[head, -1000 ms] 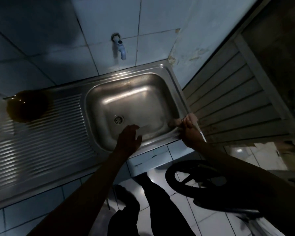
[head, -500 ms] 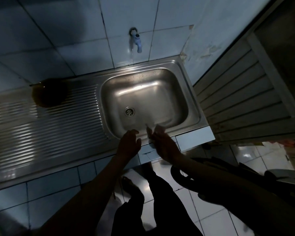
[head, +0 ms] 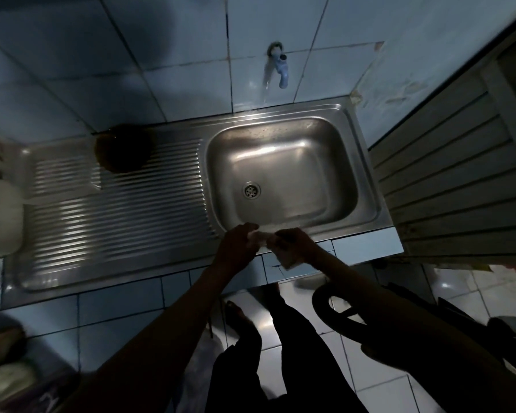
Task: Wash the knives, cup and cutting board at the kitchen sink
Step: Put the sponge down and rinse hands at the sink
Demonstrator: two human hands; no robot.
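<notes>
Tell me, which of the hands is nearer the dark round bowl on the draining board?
Left. The left hand is at the sink's front rim, on the side toward the dark bowl. The right hand is just beyond it, farther from the bowl. Both pinch a small pale packet.

The pale thing [head: 264, 238] pinched between the hands is too dim and small to identify; the right hand [head: 298, 244] covers part of it and the left hand [head: 236, 244] its other end. The dark round object [head: 122, 149] on the drainboard is only a shadowed shape. A white container [head: 0, 216] is cut off by the left edge and blurred. Blurred shapes [head: 3, 368] at lower left cannot be told. A dark curved object [head: 334, 317] on the floor is partly hidden behind the right arm.
</notes>
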